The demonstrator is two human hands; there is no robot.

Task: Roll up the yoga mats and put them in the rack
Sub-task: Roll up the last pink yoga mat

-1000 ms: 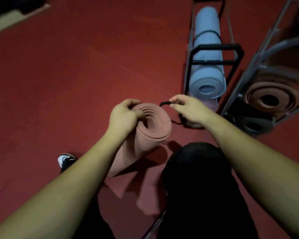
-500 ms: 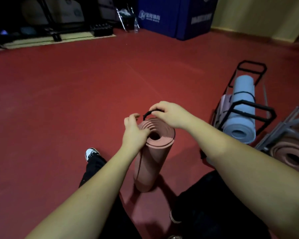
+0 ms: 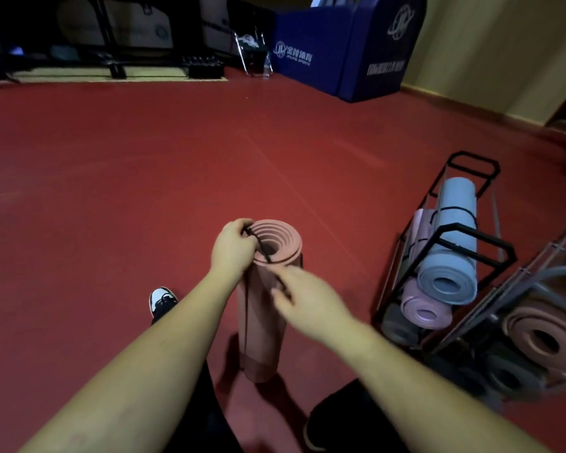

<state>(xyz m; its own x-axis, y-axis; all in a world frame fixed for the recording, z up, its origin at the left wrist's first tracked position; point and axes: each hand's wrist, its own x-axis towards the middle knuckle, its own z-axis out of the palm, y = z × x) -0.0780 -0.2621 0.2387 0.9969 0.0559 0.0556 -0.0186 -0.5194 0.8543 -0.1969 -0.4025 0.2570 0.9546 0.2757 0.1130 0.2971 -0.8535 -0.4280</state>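
A rolled pink yoga mat (image 3: pixel 262 325) stands upright on the red floor in front of me. My left hand (image 3: pixel 232 250) grips its top rim and pinches one end of a black strap (image 3: pixel 261 245) that crosses the coil's opening. My right hand (image 3: pixel 304 299) is lower, in front of the roll, pinching the strap's other end; it is motion-blurred. To the right stands a black wire rack (image 3: pixel 471 237) holding a blue mat (image 3: pixel 451 253), a lilac mat (image 3: pixel 425 308) and a dark grey one beneath.
A second grey rack (image 3: pixel 533 273) at the far right holds a brown rolled mat (image 3: pixel 549 338) and dark mats. Blue padded blocks (image 3: pixel 350 44) and gym gear line the far wall. My left shoe (image 3: pixel 162 300) rests on the floor.
My right hand came down from the top of the roll to its front, drawing the strap across the opening. My left hand stayed on the rim. The camera tilted up.
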